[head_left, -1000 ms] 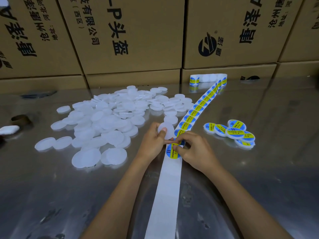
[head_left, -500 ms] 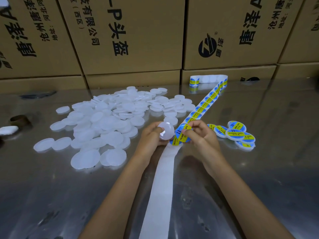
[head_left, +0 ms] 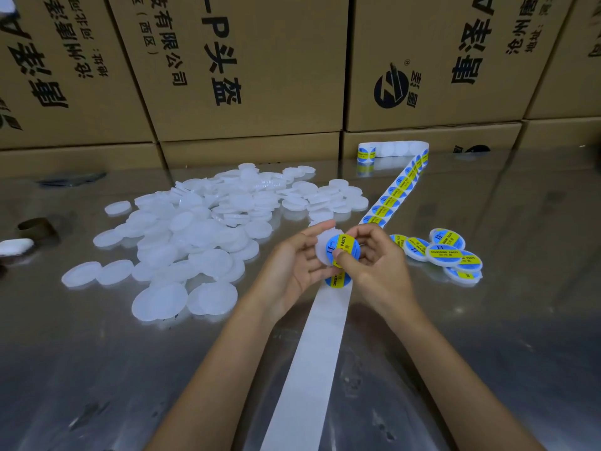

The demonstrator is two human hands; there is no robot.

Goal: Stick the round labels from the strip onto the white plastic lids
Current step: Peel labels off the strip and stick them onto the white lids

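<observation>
Fingers of the left hand (head_left: 292, 265) curl around a round white plastic lid (head_left: 322, 255), cradling it from the left with the thumb laid along its upper edge. Over the lid sits a round blue-and-yellow label (head_left: 343, 250), and the right hand (head_left: 380, 265) pinches it, thumb pressed on the label's lower left edge while the curled fingers close over its right side. Whether the label is fully stuck down cannot be told.

Both hands are raised just above the shiny metal desk (head_left: 487, 320). Beneath them runs the white backing strip (head_left: 312, 359), bare toward the person, with one more label (head_left: 338, 280) showing right under the hands and a row of labels continuing away to a small roll near the brown cardboard boxes (head_left: 244, 76).

A loose heap of unlabelled white lids (head_left: 201, 229) lies to the left. A small cluster of already labelled lids (head_left: 442, 252) rests to the right, near the right hand.
</observation>
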